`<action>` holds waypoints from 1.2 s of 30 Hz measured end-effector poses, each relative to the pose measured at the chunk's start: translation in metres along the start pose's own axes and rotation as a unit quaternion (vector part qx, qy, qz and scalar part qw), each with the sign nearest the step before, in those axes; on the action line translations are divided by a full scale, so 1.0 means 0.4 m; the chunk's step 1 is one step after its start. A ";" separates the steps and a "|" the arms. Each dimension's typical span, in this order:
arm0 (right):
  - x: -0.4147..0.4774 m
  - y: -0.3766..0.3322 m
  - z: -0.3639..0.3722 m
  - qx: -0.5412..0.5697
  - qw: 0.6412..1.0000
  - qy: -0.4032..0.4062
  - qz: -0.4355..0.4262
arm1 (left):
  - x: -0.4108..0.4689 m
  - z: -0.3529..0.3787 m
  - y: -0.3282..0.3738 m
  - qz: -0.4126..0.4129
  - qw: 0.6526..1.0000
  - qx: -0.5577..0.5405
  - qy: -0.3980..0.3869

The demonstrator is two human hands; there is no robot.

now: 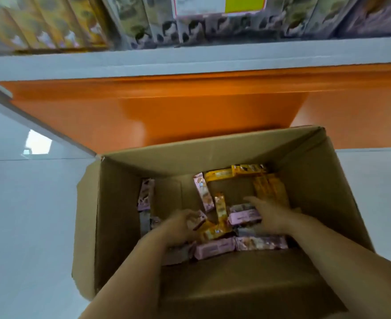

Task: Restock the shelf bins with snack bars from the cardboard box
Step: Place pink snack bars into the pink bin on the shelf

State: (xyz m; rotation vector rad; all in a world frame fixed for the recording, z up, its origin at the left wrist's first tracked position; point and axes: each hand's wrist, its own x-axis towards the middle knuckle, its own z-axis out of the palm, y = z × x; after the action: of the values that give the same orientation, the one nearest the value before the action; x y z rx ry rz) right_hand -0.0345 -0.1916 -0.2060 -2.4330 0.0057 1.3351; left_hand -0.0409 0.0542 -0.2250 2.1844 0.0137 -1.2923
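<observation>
An open cardboard box [125, 203] stands on the floor, with several pink and yellow snack bars loose at its bottom. Both of my hands reach down inside it. My left hand [180, 224] has its fingers curled at the end of a pink snack bar [200, 219], beside a yellow bar [213, 231]. My right hand [268, 215] lies with fingers stretched out over another pink bar [245, 217], pointing toward the box's middle. More yellow bars [269, 187] lie at the far right corner. The shelf bins [144, 24] above hold upright packets, all blurred.
An orange shelf base [190, 111] runs behind the box under a grey shelf edge [190, 58]. A price label [220, 5] hangs at the top. Pale floor tiles [28, 215] surround the box. The box's near flap [247, 284] folds inward below my forearms.
</observation>
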 end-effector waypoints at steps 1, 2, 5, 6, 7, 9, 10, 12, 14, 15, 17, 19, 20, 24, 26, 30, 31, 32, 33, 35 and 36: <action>0.003 0.000 0.003 -0.008 1.000 -0.021 0.001 | 0.008 0.004 -0.011 -0.007 1.000 0.009 -0.013; 0.003 0.002 0.006 -0.009 0.999 -0.038 0.003 | 0.012 0.006 -0.018 -0.010 1.000 0.006 -0.016; 0.013 0.022 0.012 -0.001 0.998 -0.056 0.017 | 0.018 0.013 -0.032 -0.019 0.999 -0.028 -0.013; 0.014 0.029 0.011 0.013 0.998 -0.061 0.023 | 0.019 0.016 -0.033 -0.023 0.999 -0.038 -0.015; 0.015 0.036 0.010 0.028 0.997 -0.069 0.027 | 0.019 0.018 -0.033 -0.024 0.998 -0.050 -0.015; 0.011 0.043 0.009 0.046 0.995 -0.087 0.026 | 0.014 0.021 -0.032 -0.022 0.997 -0.072 -0.014; 0.006 0.042 0.010 0.050 0.994 -0.094 0.022 | 0.010 0.022 -0.033 -0.020 0.996 -0.081 -0.014; -0.003 0.037 0.014 0.059 0.993 -0.105 0.016 | -0.002 0.024 -0.035 -0.018 0.994 -0.102 -0.026; -0.012 0.028 0.018 0.070 0.991 -0.112 0.010 | -0.014 0.027 -0.034 -0.020 0.993 -0.115 -0.034; -0.016 0.024 0.020 0.073 0.991 -0.112 0.004 | -0.019 0.029 -0.032 -0.018 0.993 -0.110 -0.033; -0.024 0.015 0.025 0.079 0.991 -0.109 -0.007 | -0.027 0.036 -0.024 -0.006 0.997 -0.072 -0.030; -0.027 0.009 0.031 0.100 0.989 -0.104 -0.017 | -0.035 0.046 -0.013 0.007 0.999 -0.037 -0.033; -0.028 0.008 0.034 0.116 0.988 -0.102 -0.018 | -0.038 0.051 -0.010 0.011 0.999 -0.028 -0.035; -0.025 0.000 0.044 0.166 0.982 -0.087 -0.017 | -0.041 0.070 -0.005 0.015 0.999 -0.006 -0.032; -0.025 -0.005 0.049 0.184 0.978 -0.097 -0.018 | -0.040 0.076 -0.005 0.013 0.999 0.009 -0.028; -0.024 -0.013 0.054 0.208 0.971 -0.114 -0.019 | -0.038 0.079 -0.004 0.022 0.999 0.029 -0.031; -0.023 -0.018 0.054 0.213 0.970 -0.116 -0.024 | -0.037 0.079 -0.005 0.022 0.999 0.029 -0.028; -0.024 -0.022 0.053 0.213 0.970 -0.118 -0.028 | -0.038 0.080 -0.005 0.019 0.999 0.026 -0.024; -0.024 -0.026 0.053 0.212 0.970 -0.118 -0.034 | -0.037 0.081 -0.006 0.016 1.000 0.018 -0.019; -0.024 -0.033 0.055 0.205 0.971 -0.113 -0.045 | -0.038 0.077 -0.005 0.011 1.000 -0.003 -0.002; -0.023 -0.036 0.055 0.203 0.972 -0.108 -0.054 | -0.037 0.072 -0.005 0.011 1.000 -0.016 0.008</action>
State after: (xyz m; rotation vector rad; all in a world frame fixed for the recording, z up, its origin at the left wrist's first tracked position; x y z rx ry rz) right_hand -0.0550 -0.1727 -0.2049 -1.9171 0.0816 1.3858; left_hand -0.0721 0.0457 -0.2240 2.1618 0.0180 -1.2542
